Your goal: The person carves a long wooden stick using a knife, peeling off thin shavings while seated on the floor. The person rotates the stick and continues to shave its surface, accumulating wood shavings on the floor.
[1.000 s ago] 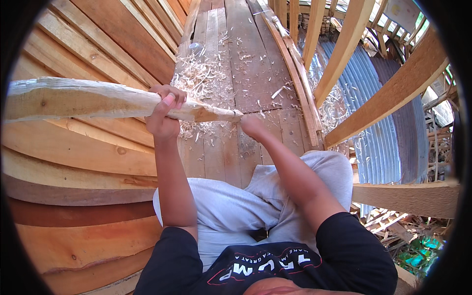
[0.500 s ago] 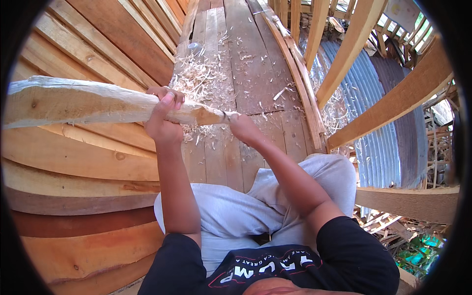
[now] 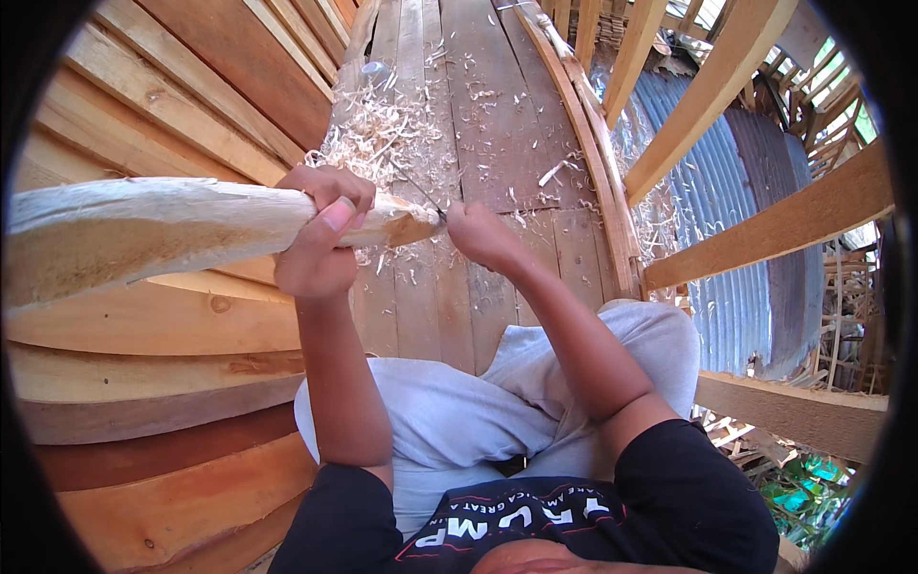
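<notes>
"Grey cloth trousers nearest. And the fingers?"
"Left hand: grasping the long, pale, rough-hewn timber above brown boards. Right hand: clenched, a thin dark blade protruding beside the timber's tapered tip."
"Farther?"
"Curled pale wood shavings on brown plank floor."

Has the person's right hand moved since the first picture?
Yes. The right hand has moved left against the long seam in the plank floor.

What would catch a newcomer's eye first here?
Probably the long, pale, rough wooden pole reaching from the left edge to centre, clasped in the left grip; by its tip, the right grip holds a thin dark tool. Beyond, curly cream wood shavings litter the brown plank floor.
</notes>
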`<act>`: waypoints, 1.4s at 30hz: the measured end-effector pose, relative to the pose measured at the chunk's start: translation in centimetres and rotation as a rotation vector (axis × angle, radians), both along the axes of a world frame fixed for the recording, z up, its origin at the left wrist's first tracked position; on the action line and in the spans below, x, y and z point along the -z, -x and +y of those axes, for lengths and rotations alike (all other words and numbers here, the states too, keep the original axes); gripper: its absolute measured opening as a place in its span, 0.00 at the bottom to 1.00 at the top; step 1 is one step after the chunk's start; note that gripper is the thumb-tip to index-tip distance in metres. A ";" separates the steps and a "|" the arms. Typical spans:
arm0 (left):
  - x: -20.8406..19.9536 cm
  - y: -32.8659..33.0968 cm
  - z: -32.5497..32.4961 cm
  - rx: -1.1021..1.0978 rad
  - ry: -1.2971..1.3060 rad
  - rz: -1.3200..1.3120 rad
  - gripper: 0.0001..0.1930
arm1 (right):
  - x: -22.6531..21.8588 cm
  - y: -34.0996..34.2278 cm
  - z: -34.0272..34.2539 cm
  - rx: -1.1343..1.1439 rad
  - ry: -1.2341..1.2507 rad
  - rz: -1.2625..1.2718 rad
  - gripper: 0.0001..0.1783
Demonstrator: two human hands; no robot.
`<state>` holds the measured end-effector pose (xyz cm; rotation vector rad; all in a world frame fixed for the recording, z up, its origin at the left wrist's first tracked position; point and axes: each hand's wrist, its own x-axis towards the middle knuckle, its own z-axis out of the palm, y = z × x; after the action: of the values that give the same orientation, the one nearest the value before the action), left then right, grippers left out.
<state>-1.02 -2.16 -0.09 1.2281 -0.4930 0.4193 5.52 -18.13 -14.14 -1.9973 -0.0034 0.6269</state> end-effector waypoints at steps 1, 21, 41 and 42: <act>0.1 -0.1 0.5 0.077 -0.019 -0.033 0.07 | -0.6 0.0 -0.4 -0.016 0.046 0.056 0.24; 0.4 -1.1 4.6 0.420 -0.060 -0.222 0.10 | -3.6 2.4 0.8 -0.181 0.159 -0.137 0.28; 0.8 -1.1 3.9 0.391 -0.041 -0.204 0.11 | 5.6 -0.1 -2.2 -0.266 0.367 -0.264 0.28; 0.7 -1.3 3.7 0.401 -0.036 -0.210 0.11 | 4.1 0.4 -1.7 -0.231 0.331 -0.267 0.28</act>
<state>0.32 1.57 -0.74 1.0911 -0.9108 0.1972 5.12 -19.79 -18.21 -2.4129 -0.3140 0.5250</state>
